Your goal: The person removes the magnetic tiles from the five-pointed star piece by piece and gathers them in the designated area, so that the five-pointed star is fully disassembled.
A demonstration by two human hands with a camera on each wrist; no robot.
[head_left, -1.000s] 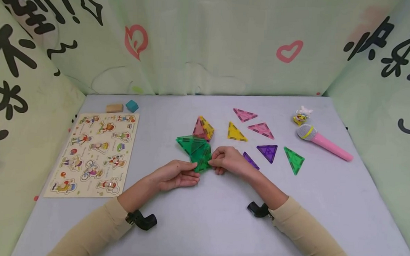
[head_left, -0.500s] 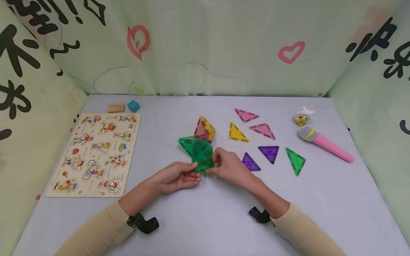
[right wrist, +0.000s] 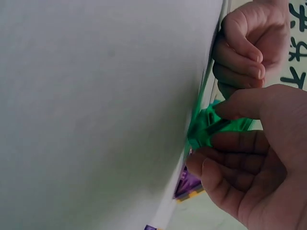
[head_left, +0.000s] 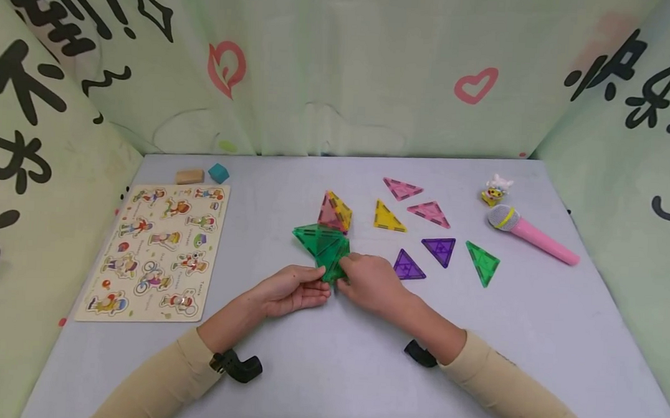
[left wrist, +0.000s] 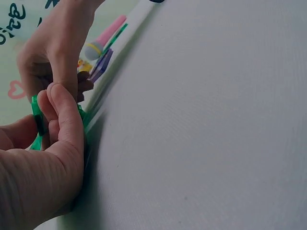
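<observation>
While both hands work it, the green tile shape [head_left: 324,249] sits mid-table, its near corner caught between them. Left hand [head_left: 289,289] curls its fingers [left wrist: 62,117] round that corner from the near-left side; right hand [head_left: 368,280] pinches the same corner from the right, thumb on top in the right wrist view, fingers under.

Risks, my read:
- Tiles look joined only at their edges. A twist or uneven pull from either hand could pop a seam and drop the shape flat.
- The pink and yellow pyramid [head_left: 333,212] stands just behind the green tile shape, touching or nearly so; I can't tell which. A push away from the person would likely knock it over.
- A purple triangle [head_left: 407,266] lies just right of the green tile shape, beside the right hand. A sweep right would drag it.

Room:
- Bare table [head_left: 333,371] on the near side of the green tile shape, so pulling toward the person is the safest direction.
- Left of it, a clear strip, then the puzzle board [head_left: 156,251], well apart.
- Far right: more loose triangles, then the toy microphone [head_left: 530,240]. All table edges are well away from the green tile shape.
</observation>
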